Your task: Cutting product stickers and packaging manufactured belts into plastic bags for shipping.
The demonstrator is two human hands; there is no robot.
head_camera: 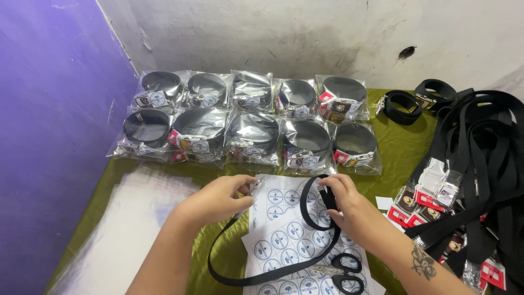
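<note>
Head view, looking down on a table with an olive-green cloth [398, 153], set against a white wall, purple wall at left. Left hand [221, 199] pinches the buckle end [252, 188] of a black belt [262, 276], fingers closed on it above the cloth. Right hand [346, 210] grips the same belt further along, thumb and fingers clamped where the strap bends into a loop [314, 205]. Between the two hands the belt sags in a long curve toward the near edge, running over a sticker sheet [284, 240] printed with round blue-and-white labels. The sheet lies flat under both hands. Black-handled scissors [341, 273] rest on the sheet's near right corner, just beside the belt, blades pointing left. Behind the hands, two rows of bagged belts [251, 123], each coiled in a clear pouch with a small tag, packed edge to edge. At right, a heap of loose straps [486, 158] with bagged buckles [436, 188] among them; two coiled unbagged belts [417, 101] sit at the far right by the wall. A stack of clear bags [131, 229] lies at left, near the left forearm. Tattoo on the right forearm.
</note>
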